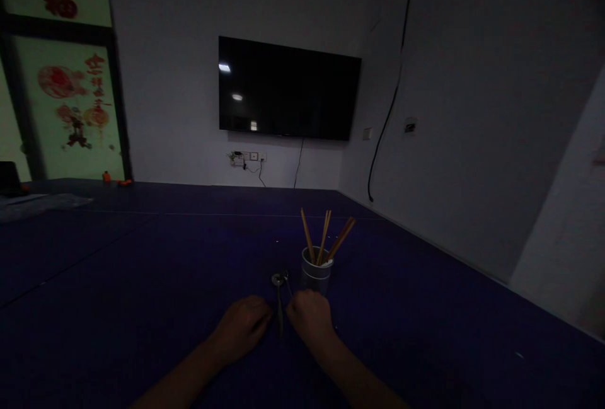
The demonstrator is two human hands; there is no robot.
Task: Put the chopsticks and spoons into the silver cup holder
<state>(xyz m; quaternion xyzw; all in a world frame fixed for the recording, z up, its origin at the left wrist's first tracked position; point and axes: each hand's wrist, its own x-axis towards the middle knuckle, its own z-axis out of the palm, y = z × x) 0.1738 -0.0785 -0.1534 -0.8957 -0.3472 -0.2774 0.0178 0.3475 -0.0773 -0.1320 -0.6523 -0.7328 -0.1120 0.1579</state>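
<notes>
Dim light. Two shiny metal spoons point(277, 280) between your curled left hand point(242, 327) and right hand point(312, 317); can't tell whether either grips a handle. Best keep right knuckles clear of the grey cylindrical cup point(316, 279) just beyond.

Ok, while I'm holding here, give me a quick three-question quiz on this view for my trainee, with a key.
1. What sticks up out of the gray cup?
2. True or false: the gray cup lies tipped over on its side.
3. Fill the gap: the handle of a metal ____ lies between the left hand and the right hand.

Key:
1. Chopsticks.
2. False; the gray cup stands upright.
3. spoon.
</notes>
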